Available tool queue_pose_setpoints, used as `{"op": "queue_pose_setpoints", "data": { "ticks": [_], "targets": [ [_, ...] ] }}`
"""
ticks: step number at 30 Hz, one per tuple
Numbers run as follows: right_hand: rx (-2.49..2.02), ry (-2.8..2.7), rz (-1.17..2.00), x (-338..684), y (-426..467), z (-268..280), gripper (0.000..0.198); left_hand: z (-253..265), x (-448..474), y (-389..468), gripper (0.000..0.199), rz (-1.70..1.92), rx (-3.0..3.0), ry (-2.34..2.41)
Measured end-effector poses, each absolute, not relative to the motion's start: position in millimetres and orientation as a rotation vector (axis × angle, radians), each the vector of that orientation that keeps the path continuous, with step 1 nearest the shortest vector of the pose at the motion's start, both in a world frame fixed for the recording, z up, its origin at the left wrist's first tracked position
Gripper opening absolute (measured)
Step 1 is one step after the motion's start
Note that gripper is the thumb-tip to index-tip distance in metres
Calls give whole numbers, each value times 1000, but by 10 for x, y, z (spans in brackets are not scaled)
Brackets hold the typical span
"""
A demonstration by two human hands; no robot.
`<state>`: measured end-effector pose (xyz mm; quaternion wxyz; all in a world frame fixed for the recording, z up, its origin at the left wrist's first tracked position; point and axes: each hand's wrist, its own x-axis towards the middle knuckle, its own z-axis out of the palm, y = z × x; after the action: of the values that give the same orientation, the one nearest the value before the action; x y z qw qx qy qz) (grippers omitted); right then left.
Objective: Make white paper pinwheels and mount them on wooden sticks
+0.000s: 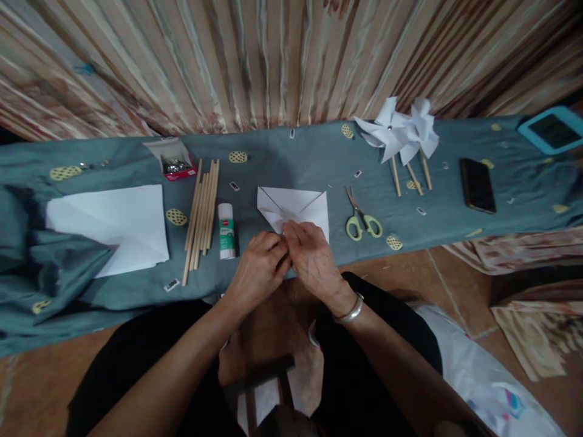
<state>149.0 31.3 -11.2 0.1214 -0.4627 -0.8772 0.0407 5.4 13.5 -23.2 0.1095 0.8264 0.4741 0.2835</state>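
A white paper square [291, 203] with slits running in from its corners lies at the table's near edge. My left hand [262, 264] and my right hand [312, 255] meet over its near side, fingers curled and pinching the paper. The fingers hide that part of the sheet. Left of the paper stands a glue stick [226, 232] with a white cap. To the right, scissors [359, 218] with light green handles lie with blades slightly apart, pointing away from me.
Wooden sticks [200, 212] lie beside a small box of metal pins [175, 161]. White paper sheets [132, 224] are stacked at left, partly under bunched cloth [59, 261]. Paper pinwheels [401, 130], a black phone [477, 185] and a blue-framed device [553, 129] lie at right.
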Motion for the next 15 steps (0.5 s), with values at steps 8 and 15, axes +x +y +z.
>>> {"op": "queue_pose_setpoints", "data": {
  "ticks": [8,15],
  "targets": [
    [-1324,-2087,285,1904,654,-99,41,-237,48,148,16,838,2415,1374],
    [-1472,-2091,248,2022,931,-306,48,-212,38,145,17,822,2419,1394]
  ]
}}
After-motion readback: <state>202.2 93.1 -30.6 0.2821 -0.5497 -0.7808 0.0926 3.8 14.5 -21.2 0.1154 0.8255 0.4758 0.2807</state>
